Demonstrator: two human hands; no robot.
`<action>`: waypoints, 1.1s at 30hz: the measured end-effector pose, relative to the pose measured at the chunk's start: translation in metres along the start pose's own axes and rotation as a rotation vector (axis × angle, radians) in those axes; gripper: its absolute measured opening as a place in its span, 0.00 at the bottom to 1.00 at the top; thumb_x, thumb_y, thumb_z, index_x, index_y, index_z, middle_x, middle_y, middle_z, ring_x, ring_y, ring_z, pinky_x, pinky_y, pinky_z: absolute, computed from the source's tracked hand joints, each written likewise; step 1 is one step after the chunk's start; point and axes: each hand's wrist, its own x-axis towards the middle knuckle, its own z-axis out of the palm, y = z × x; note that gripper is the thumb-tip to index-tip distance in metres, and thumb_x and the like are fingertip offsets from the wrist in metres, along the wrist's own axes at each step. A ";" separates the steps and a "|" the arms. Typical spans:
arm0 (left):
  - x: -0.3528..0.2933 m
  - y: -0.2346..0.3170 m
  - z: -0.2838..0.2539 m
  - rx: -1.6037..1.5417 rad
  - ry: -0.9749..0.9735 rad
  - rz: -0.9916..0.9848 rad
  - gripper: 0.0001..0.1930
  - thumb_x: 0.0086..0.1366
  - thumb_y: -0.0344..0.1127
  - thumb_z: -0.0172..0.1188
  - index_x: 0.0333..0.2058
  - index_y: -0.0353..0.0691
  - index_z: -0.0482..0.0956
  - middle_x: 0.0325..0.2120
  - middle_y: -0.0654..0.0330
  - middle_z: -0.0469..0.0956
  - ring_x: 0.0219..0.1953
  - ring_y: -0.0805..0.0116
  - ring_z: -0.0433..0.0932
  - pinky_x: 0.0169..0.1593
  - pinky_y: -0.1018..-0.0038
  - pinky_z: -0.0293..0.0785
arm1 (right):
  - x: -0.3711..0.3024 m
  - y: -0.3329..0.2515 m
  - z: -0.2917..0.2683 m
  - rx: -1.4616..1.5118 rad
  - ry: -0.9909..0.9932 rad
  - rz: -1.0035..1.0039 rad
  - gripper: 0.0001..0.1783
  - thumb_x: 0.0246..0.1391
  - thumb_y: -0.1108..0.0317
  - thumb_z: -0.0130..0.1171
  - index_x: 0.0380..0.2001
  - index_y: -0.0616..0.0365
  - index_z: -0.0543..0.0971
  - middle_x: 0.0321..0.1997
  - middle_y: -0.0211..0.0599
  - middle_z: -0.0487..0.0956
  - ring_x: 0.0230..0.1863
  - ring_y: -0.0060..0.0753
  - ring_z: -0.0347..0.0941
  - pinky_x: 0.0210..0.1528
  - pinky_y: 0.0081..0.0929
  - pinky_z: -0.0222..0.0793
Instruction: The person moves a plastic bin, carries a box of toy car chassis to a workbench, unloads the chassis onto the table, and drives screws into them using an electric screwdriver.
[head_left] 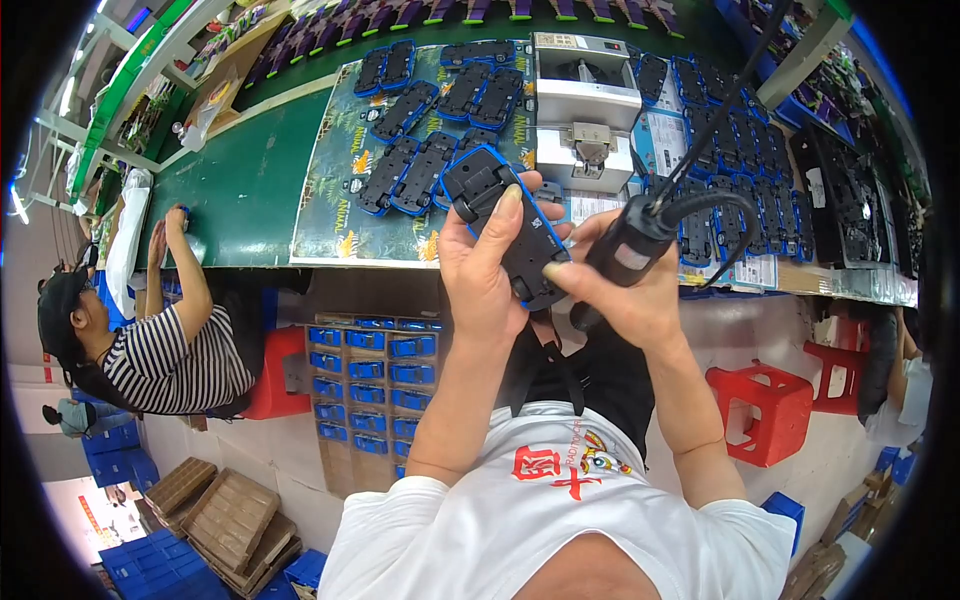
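My left hand is closed around a blue toy car, its black underside turned up toward me. The thumb presses across the chassis, and the fingers wrap behind it. In my right hand is a black corded electric screwdriver, gripped along its barrel and pointing downward. The right thumb and fingertips also touch the near end of the car. Beyond my hands, several more toy cars lie wheels-up on a printed sheet. A white and grey machine stands just past the screwdriver.
Rows of toy cars fill the bench's right side. Below the bench, at left, is a divided cardboard tray of blue cars. A red stool stands at right. A person in a striped shirt sits at the green bench.
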 end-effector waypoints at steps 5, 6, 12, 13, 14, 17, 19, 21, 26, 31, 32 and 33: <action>-0.006 0.005 -0.034 0.131 0.042 -0.089 0.17 0.67 0.31 0.62 0.52 0.32 0.73 0.48 0.45 0.80 0.38 0.58 0.85 0.36 0.64 0.88 | 0.029 -0.019 -0.048 0.116 0.211 -0.397 0.07 0.60 0.72 0.64 0.37 0.65 0.78 0.27 0.38 0.81 0.20 0.21 0.74 0.24 0.20 0.70; -0.012 0.003 -0.042 0.182 0.057 -0.139 0.17 0.67 0.30 0.62 0.52 0.32 0.73 0.48 0.44 0.80 0.37 0.58 0.85 0.35 0.64 0.88 | 0.040 -0.026 -0.056 0.226 0.203 -0.534 0.06 0.62 0.71 0.61 0.35 0.64 0.78 0.29 0.40 0.81 0.21 0.22 0.74 0.25 0.21 0.71; -0.042 -0.021 -0.073 0.152 0.132 -0.337 0.18 0.64 0.28 0.63 0.51 0.29 0.73 0.47 0.42 0.80 0.39 0.57 0.86 0.39 0.61 0.89 | 0.101 -0.042 -0.053 0.109 0.153 -0.784 0.09 0.64 0.69 0.56 0.40 0.66 0.77 0.32 0.45 0.79 0.24 0.30 0.74 0.31 0.32 0.74; -0.044 -0.022 -0.074 0.145 0.137 -0.368 0.16 0.64 0.27 0.63 0.49 0.30 0.75 0.46 0.44 0.81 0.38 0.59 0.86 0.40 0.61 0.88 | 0.104 -0.045 -0.034 0.121 0.244 -0.732 0.06 0.59 0.72 0.62 0.33 0.63 0.77 0.26 0.38 0.78 0.20 0.24 0.72 0.26 0.24 0.70; -0.045 -0.023 -0.077 0.139 0.142 -0.399 0.15 0.63 0.27 0.64 0.48 0.31 0.77 0.46 0.45 0.81 0.37 0.60 0.85 0.40 0.62 0.87 | 0.105 -0.046 -0.020 0.134 0.333 -0.679 0.08 0.55 0.75 0.68 0.25 0.61 0.78 0.20 0.32 0.77 0.16 0.18 0.71 0.20 0.17 0.66; -0.049 -0.021 -0.079 0.157 0.118 -0.415 0.18 0.63 0.26 0.62 0.51 0.28 0.73 0.46 0.41 0.80 0.39 0.55 0.86 0.41 0.59 0.88 | 0.114 -0.033 -0.016 0.050 0.266 -0.657 0.07 0.53 0.78 0.68 0.27 0.62 0.78 0.21 0.30 0.78 0.17 0.17 0.72 0.20 0.17 0.67; -0.049 -0.016 -0.078 0.170 0.108 -0.420 0.18 0.63 0.25 0.62 0.51 0.27 0.73 0.46 0.41 0.80 0.39 0.55 0.86 0.41 0.58 0.88 | 0.117 -0.028 -0.012 0.011 0.260 -0.657 0.07 0.53 0.77 0.69 0.27 0.62 0.78 0.21 0.30 0.78 0.17 0.17 0.72 0.20 0.16 0.66; -0.049 -0.013 -0.079 0.178 0.111 -0.412 0.18 0.62 0.25 0.62 0.51 0.27 0.73 0.46 0.40 0.80 0.38 0.54 0.86 0.42 0.58 0.88 | 0.120 -0.026 -0.011 -0.028 0.256 -0.658 0.08 0.53 0.77 0.69 0.27 0.62 0.78 0.20 0.29 0.77 0.16 0.17 0.72 0.19 0.16 0.66; -0.053 -0.009 -0.081 0.214 0.095 -0.438 0.19 0.62 0.25 0.63 0.51 0.26 0.74 0.47 0.40 0.80 0.39 0.53 0.86 0.43 0.58 0.88 | 0.131 -0.027 -0.004 -0.192 0.197 -0.740 0.12 0.53 0.74 0.71 0.20 0.61 0.78 0.15 0.26 0.76 0.14 0.16 0.70 0.17 0.17 0.64; -0.059 -0.011 -0.067 0.215 0.080 -0.488 0.21 0.60 0.24 0.65 0.52 0.32 0.77 0.48 0.50 0.82 0.41 0.62 0.86 0.45 0.68 0.84 | 0.122 -0.030 -0.023 -0.083 0.027 -0.461 0.10 0.61 0.69 0.60 0.28 0.64 0.78 0.21 0.36 0.76 0.17 0.24 0.71 0.22 0.25 0.69; -0.059 -0.012 -0.066 0.211 0.092 -0.480 0.21 0.60 0.24 0.65 0.52 0.32 0.77 0.48 0.50 0.82 0.41 0.62 0.86 0.45 0.68 0.84 | 0.114 -0.023 -0.038 -0.023 -0.065 -0.419 0.10 0.65 0.68 0.53 0.37 0.65 0.76 0.29 0.43 0.77 0.22 0.28 0.72 0.29 0.32 0.73; -0.058 -0.016 -0.066 0.236 0.050 -0.482 0.21 0.60 0.25 0.66 0.53 0.33 0.77 0.47 0.51 0.82 0.41 0.62 0.85 0.44 0.68 0.84 | 0.100 -0.027 -0.041 0.076 -0.086 -0.438 0.10 0.65 0.66 0.51 0.36 0.64 0.75 0.29 0.42 0.75 0.21 0.27 0.71 0.29 0.31 0.72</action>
